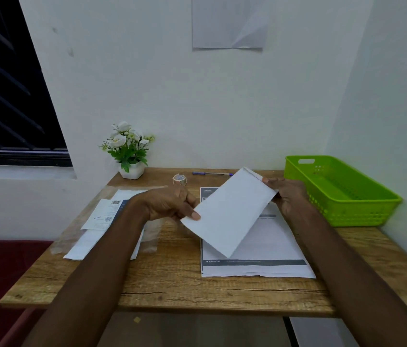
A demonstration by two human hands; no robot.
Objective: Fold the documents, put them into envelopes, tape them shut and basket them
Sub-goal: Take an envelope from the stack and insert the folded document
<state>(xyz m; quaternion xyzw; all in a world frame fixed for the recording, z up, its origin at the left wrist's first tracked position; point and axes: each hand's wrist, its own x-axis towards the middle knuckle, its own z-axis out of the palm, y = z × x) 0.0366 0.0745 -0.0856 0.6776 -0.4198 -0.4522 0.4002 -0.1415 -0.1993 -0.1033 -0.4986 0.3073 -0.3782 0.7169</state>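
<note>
A white envelope point(230, 211) hangs tilted above the wooden table point(172, 279), held at both ends. My left hand point(170, 205) pinches its lower left edge, thumb on top. Its upper right end, by the flap, sits in the grip of my right hand point(290, 196). Under the envelope lies a stack of printed documents point(260, 256) with a dark band near the bottom. A roll of clear tape point(179, 179) stands at the back middle of the table. A green plastic basket point(342, 191) sits at the right, with nothing visible inside.
A pile of envelopes and papers in a clear plastic sleeve point(102, 221) lies on the left of the table. A potted white flower point(128, 151) stands at the back left, a blue pen point(212, 173) beside the tape. Walls close in behind and to the right.
</note>
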